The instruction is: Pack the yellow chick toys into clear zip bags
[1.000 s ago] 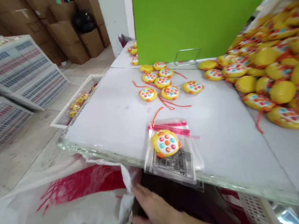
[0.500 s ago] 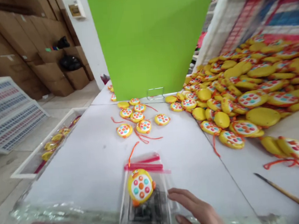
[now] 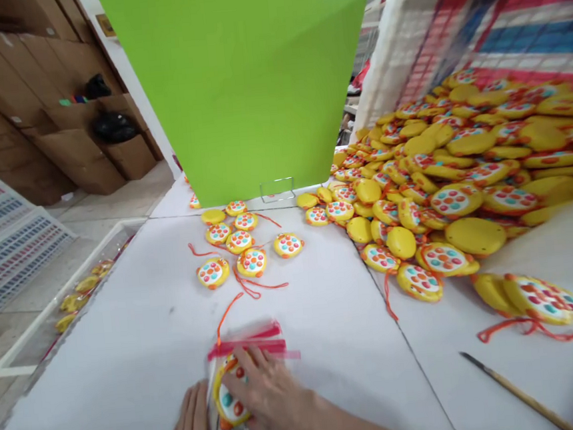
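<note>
My right hand (image 3: 275, 393) is over a yellow duck-shaped toy (image 3: 225, 398) with coloured round bumps on a white face, its fingers curled round the toy's upper and right side. Beneath the toy lie clear zip bags (image 3: 245, 349) with pink strips at the top. An orange cord (image 3: 228, 317) runs up from the toy across the table. At the bags' left edge rests my left hand (image 3: 190, 424), fingers stretched out and the thumb apart, partly cut off by the frame. Whether it touches the bag is hard to tell.
Several similar toys (image 3: 238, 240) with orange cords lie farther up the white table (image 3: 125, 323). To the right, a big heap of toys (image 3: 414, 184) spills from a white basket (image 3: 391, 38). A wooden-handled pointed tool (image 3: 515, 392) lies front right; a green board (image 3: 250, 91) stands behind.
My right hand has moved left from beside the bags onto the toy and closed around it. My left hand has come into view at the bags' left. The view has shifted right.
</note>
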A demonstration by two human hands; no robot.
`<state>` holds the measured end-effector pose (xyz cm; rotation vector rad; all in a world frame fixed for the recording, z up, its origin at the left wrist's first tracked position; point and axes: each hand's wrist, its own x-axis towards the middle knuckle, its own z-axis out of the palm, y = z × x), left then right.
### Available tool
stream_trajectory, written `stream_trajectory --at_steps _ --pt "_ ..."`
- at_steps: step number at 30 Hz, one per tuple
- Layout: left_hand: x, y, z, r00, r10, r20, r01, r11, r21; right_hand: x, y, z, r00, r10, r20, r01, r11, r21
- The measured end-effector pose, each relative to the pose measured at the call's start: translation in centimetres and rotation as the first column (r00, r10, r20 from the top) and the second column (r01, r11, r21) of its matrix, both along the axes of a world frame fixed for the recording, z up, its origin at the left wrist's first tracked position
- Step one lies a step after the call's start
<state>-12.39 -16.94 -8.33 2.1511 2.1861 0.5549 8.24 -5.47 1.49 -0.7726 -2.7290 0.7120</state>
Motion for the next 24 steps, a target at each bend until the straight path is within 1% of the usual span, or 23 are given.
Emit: stream_trajectory --at_steps 2,3,5,7,9,11,13,15,17,18,21,23,24 --pt "1.5 0.0 0.5 0.994 -0.057 -0.092 0.055 0.998 -0.023 0.9 0.7 0.6 0.999 -0.041 -0.018 0.04 0.998 -0.053" --pt "2.1 -0.1 0.6 0.991 -0.059 -0.124 0.055 0.998 -0.033 1.5 1.2 0.9 0.997 -0.072 -0.041 0.069 0.994 -0.086" --pt "3.1 -0.1 0.3 0.99 -0.011 -0.139 0.005 0.999 -0.044 2.4 3.0 1.3 0.98 -0.175 -0.089 0.163 0.978 -0.129" --pt "4.1 -0.1 -0.2 0.992 0.042 -0.123 -0.047 0.998 -0.04 3.0 5.6 1.5 0.943 -0.309 -0.123 0.295 0.948 -0.123" --pt "5.1 0.0 -0.4 0.991 0.111 -0.073 -0.114 0.993 -0.039 3.3 8.6 1.4 0.89 -0.44 -0.12 0.431 0.898 -0.092" --pt "6.0 0.3 0.0 0.988 0.155 -0.012 -0.155 0.986 -0.057 3.7 11.1 1.1 0.845 -0.528 -0.077 0.524 0.849 -0.067" --pt "6.7 0.5 0.8 0.986 0.163 0.04 -0.159 0.983 -0.094 4.5 11.8 0.6 0.827 -0.56 -0.057 0.557 0.829 -0.053" --pt "7.0 0.5 1.5 0.983 0.162 0.081 -0.154 0.983 -0.097 5.7 10.4 -0.1 0.842 -0.529 -0.107 0.524 0.848 -0.077" --pt "6.9 0.4 2.0 0.975 0.177 0.137 -0.167 0.983 -0.081 7.2 7.3 -0.9 0.855 -0.488 -0.178 0.465 0.871 -0.157" --pt "6.8 0.4 2.2 0.966 0.189 0.174 -0.179 0.981 -0.074 7.8 5.4 -1.5 0.852 -0.486 -0.197 0.445 0.869 -0.217" --pt "6.4 0.5 2.6 0.933 0.217 0.287 -0.198 0.976 -0.096 8.5 -0.1 -3.2 0.817 -0.536 -0.212 0.448 0.822 -0.352" --pt "6.3 0.7 2.9 0.919 0.225 0.324 -0.197 0.974 -0.115 7.8 -2.7 -4.2 0.802 -0.548 -0.237 0.443 0.812 -0.381" --pt "6.4 0.8 3.1 0.917 0.222 0.332 -0.191 0.974 -0.124 7.2 -3.6 -4.6 0.798 -0.547 -0.253 0.438 0.814 -0.381"
